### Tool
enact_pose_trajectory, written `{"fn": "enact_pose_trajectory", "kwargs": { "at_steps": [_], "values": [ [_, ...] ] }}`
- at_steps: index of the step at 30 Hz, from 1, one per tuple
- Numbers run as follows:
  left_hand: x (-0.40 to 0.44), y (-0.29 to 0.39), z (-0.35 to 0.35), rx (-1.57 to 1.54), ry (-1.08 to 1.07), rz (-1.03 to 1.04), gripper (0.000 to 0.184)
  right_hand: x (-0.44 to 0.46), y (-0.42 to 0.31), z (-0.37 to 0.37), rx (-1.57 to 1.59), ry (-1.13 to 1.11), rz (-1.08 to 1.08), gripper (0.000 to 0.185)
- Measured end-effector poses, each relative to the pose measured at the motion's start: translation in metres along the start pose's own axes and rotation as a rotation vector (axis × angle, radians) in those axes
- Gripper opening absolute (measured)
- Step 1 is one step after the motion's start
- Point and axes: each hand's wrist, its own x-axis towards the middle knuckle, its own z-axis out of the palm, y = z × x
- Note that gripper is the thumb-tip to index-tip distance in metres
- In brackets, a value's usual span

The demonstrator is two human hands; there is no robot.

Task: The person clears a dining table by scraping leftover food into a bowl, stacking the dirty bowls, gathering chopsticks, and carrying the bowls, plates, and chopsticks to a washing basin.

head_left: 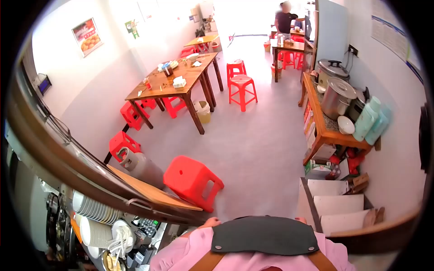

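Only a small part of my left hand [211, 221] shows, beside the dark apron bib [264, 232] and close to the lower end of the brown door frame [181, 214]. Even less of my right hand [301, 219] is visible, at the other edge of the bib. The apron hides the fingers of both, so I cannot see whether either holds anything. In front of my left hand stands a red plastic stool [192, 178]. A low shelf unit with white boards [339, 205] is nearest to my right hand.
A gas cylinder [142, 167] stands left of the stool. Stacked plates [95, 232] are at lower left. A wooden dining table [181, 83] bears dishes and tissues. Along the right wall, a sideboard [323, 131] carries a steel pot [337, 97] and thermoses [366, 119]. A person [285, 22] stands far back.
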Motion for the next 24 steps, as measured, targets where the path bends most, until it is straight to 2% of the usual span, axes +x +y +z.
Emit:
{"fn": "enact_pose_trajectory", "kwargs": {
  "at_steps": [2,5,6,8,9,11,12,16,20,24],
  "values": [
    [0.016,-0.008,-0.013,-0.079,-0.11,-0.171,0.037,0.03,-0.062,-0.042,-0.094,0.024,-0.107,0.038],
    [0.022,0.016,-0.04,0.043,0.045,-0.213,0.036,0.112,-0.103,-0.088,-0.234,0.095,-0.256,0.034],
    [0.038,0.005,-0.037,0.033,0.075,-0.221,0.036,0.148,-0.111,-0.096,-0.251,0.088,-0.261,0.034],
    [0.062,-0.004,-0.033,0.001,0.104,-0.248,0.036,0.207,-0.125,-0.106,0.116,0.155,-0.132,0.031],
    [0.072,-0.001,-0.034,-0.024,0.098,-0.28,0.036,0.226,-0.131,-0.112,0.1,0.155,-0.13,0.031],
    [0.093,0.009,-0.04,-0.075,0.076,-0.338,0.036,0.229,-0.196,-0.12,-0.022,0.189,-0.101,0.029],
    [0.106,0.011,-0.044,-0.093,0.064,-0.361,0.036,0.228,-0.223,-0.121,-0.113,0.15,-0.134,0.029],
    [0.171,0.008,-0.084,-0.164,0.043,-0.447,0.036,0.311,-0.22,-0.085,-0.28,-0.027,-0.272,0.037],
    [0.24,0.02,-0.163,-0.221,0.062,-0.517,0.036,0.346,-0.3,-0.092,-0.408,-0.158,-0.236,0.037],
    [0.344,0.026,-0.244,-0.137,0.324,-0.472,0.038,0.392,-0.385,-0.105,-0.445,-0.215,-0.237,0.037]
  ]
}}
